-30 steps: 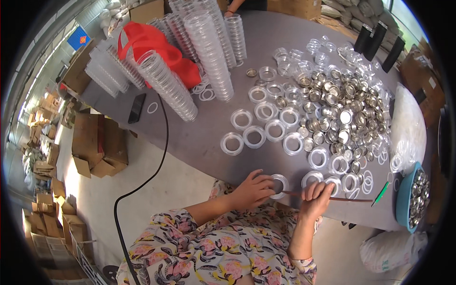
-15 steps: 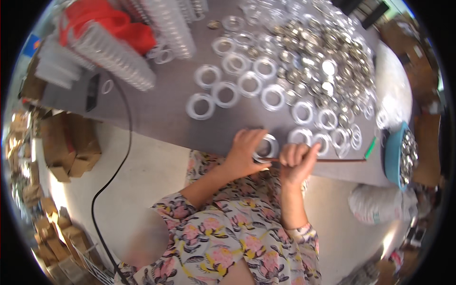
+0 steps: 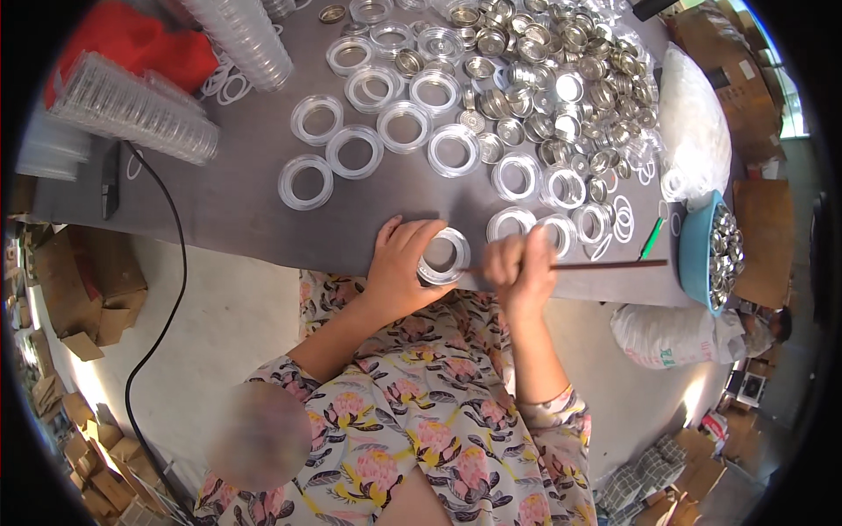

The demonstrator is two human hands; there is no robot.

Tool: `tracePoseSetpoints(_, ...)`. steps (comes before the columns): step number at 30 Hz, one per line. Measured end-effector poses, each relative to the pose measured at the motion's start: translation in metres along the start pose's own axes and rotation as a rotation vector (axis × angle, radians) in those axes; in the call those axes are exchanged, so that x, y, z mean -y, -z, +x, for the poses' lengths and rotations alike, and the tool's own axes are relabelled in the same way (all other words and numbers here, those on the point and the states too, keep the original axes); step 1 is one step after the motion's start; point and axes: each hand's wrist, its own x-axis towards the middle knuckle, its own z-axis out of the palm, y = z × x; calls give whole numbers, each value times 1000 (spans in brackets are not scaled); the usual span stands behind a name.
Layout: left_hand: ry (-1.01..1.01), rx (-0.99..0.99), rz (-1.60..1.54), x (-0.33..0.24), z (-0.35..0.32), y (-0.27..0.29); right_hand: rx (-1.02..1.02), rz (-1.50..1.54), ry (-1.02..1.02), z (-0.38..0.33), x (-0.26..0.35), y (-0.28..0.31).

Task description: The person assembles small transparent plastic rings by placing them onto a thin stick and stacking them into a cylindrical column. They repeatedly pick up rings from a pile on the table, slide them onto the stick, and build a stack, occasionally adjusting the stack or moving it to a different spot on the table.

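At the table's near edge my left hand is closed around the side of a clear plastic ring, which lies flat with its opening facing up. My right hand, slightly blurred, is wrapped in a fist round a thin brown rod. One end of the rod reaches the ring's right rim; the other sticks out to the right. Beyond my hands sit several similar clear rings, spread in loose rows. Two more, one being a clear ring, lie just past my right fist and are partly hidden by it.
A heap of silver metal caps covers the far right. Right of it are a white plastic bag and a blue basin full of caps. A green-handled tool lies nearby. Stacked clear trays and red cloth occupy the left.
The view has shifted, so the table and hands appear further left and higher. My left hand keeps hold of the ring, and my right fist still grips the rod at its rim.
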Motion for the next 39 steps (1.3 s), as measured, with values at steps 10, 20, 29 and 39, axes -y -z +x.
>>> tracePoseSetpoints(10, -2, -38, 16, 2, 1, -3, 116, 255, 261, 20, -30, -22)
tracePoseSetpoints(20, 10, -22, 18, 4, 1, -4, 5, 157, 224, -4, -9, -23)
tracePoseSetpoints(29, 14, -9, 11, 0, 2, -3, -23, 291, 145, 14, -34, -22)
tracePoseSetpoints(39, 31, 8, 30, -2, 2, -1, 68, 122, 318, 12, -5, 1)
